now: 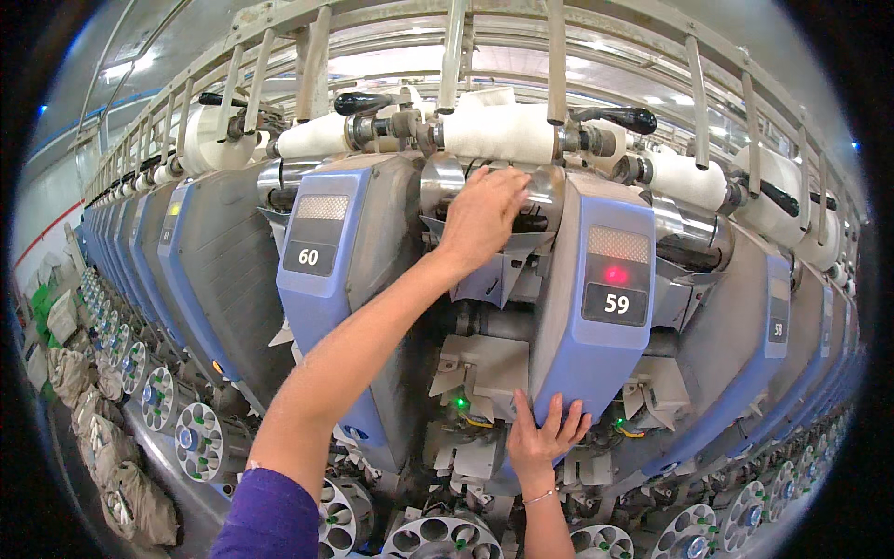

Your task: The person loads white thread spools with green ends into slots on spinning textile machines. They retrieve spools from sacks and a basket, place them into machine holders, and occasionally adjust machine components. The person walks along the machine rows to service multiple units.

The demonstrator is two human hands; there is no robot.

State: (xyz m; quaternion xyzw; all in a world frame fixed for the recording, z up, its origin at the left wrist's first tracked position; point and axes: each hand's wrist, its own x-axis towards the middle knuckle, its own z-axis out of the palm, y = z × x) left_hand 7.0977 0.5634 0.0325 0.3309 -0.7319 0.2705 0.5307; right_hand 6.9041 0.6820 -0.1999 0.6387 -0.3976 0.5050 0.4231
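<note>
Steel drum (pixel 447 186) under left hand (pixel 481 216)

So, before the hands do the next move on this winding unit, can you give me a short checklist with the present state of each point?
1. Left hand reaches the shiny drum under the white yarn package: ok, it rests there.
2. Right hand steadies on the lower edge of the blue unit cover: ok.
3. Unit lamp normal: not ok, it glows red.
4. Small green light lit: ok.
5. Drum stopped: cannot tell.
6. Yarn end found: cannot tell, hidden by the left hand.
</note>
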